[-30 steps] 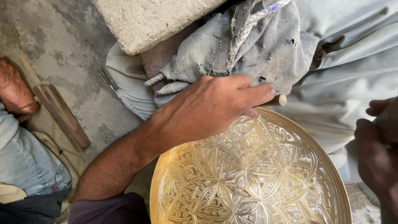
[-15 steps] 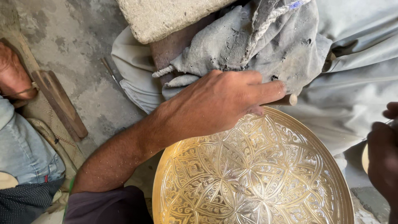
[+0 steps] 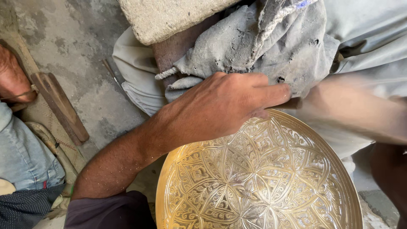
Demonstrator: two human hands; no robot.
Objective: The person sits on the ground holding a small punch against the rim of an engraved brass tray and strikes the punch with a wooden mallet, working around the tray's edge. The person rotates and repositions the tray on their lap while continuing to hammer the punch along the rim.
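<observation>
**Right arm sweeps in over the tray rim**

From my feed, the big change is on the right of the brass tray [image 3: 258,178]: half a second ago only the edge of the right hand showed there, low and off to the side; now a blurred forearm cuts across above the tray's upper right rim, moving fast. The right hand [image 3: 303,103] itself is smeared by motion, so I cannot tell whether it is clenched or released, nor whether it carries anything.

My left hand [image 3: 220,106] has hardly shifted. It lies palm down across the tray's top rim, fingers stretched out flat and pressing, not wrapped around anything, with the fingertips reaching toward the grey cloth [image 3: 263,42] just beyond the rim. The engraved tray sits where it was, tilted against the lap and filling the lower right of the view.

I judge the left hand is steadying the tray while the right comes in to work near the rim.

Beyond the cloth lies a rough stone block [image 3: 169,19]. Well to the left of the tray, another person's hand [image 3: 15,80] rests by a wooden stick [image 3: 61,106] on the concrete floor [image 3: 80,46].
</observation>
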